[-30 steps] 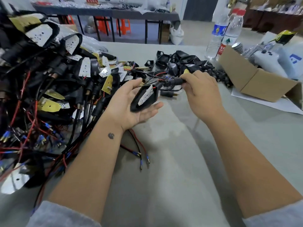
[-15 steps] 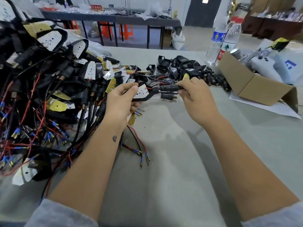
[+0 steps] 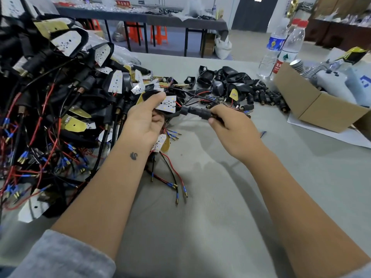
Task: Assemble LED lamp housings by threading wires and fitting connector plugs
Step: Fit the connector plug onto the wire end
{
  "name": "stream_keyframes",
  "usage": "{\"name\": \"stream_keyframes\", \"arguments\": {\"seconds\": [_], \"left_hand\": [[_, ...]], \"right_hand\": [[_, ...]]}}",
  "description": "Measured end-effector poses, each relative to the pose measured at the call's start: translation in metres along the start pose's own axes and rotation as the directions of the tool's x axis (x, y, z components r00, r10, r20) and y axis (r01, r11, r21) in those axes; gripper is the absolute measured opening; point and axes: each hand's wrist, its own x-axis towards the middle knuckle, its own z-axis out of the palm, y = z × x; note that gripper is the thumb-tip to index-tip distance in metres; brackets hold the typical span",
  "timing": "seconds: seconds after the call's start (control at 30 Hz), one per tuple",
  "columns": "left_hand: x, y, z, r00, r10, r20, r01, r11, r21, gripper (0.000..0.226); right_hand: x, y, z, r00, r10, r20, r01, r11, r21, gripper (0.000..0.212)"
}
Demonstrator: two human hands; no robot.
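My left hand [image 3: 145, 122] grips a black lamp housing with a white LED board [image 3: 167, 103] facing up, thumb on the board's near edge. My right hand [image 3: 230, 125] pinches the black connector plug [image 3: 195, 111] that sticks out of the housing's right end. Red and black wires with blue crimp ends [image 3: 174, 183] hang from under my left hand onto the grey table. A second white LED board [image 3: 159, 143] lies just below my left wrist.
A big heap of wired housings [image 3: 50, 101] fills the left of the table. Empty black housings [image 3: 222, 81] and loose plugs [image 3: 267, 96] lie at the back. A cardboard box [image 3: 313, 103] and two water bottles [image 3: 281, 45] stand at the right.
My left hand turned over, closed round the housing and carried it up and away from me. My right hand kept hold of the plug and followed. The camera view tilted slightly.
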Motion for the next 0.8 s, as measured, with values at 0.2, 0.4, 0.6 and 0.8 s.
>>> {"name": "stream_keyframes", "arguments": {"seconds": [0.2, 0.4, 0.6, 0.8], "left_hand": [[-0.006, 0.022, 0.009, 0.996, -0.068, 0.049, 0.068, 0.998, -0.002, 0.014], [-0.001, 0.094, 0.015, 0.981, 0.193, -0.019, -0.192, 0.980, 0.056, 0.006], [0.006, 0.191, -0.005, 0.963, 0.269, 0.017, -0.244, 0.845, 0.476, 0.009], [0.027, 0.259, -0.021, 0.648, 0.722, 0.242, -0.462, 0.121, 0.878, 0.050]], "right_hand": [[0.012, -0.037, -0.001, 0.998, -0.017, 0.066, 0.018, 1.000, -0.017, 0.012], [0.040, -0.106, -0.003, 0.976, -0.075, 0.203, 0.050, 0.991, 0.127, 0.023], [0.084, -0.189, 0.027, 0.942, -0.127, 0.310, -0.057, 0.852, 0.520, 0.038], [0.123, -0.256, 0.053, 0.931, -0.076, 0.357, -0.288, 0.448, 0.846, 0.012]]}}
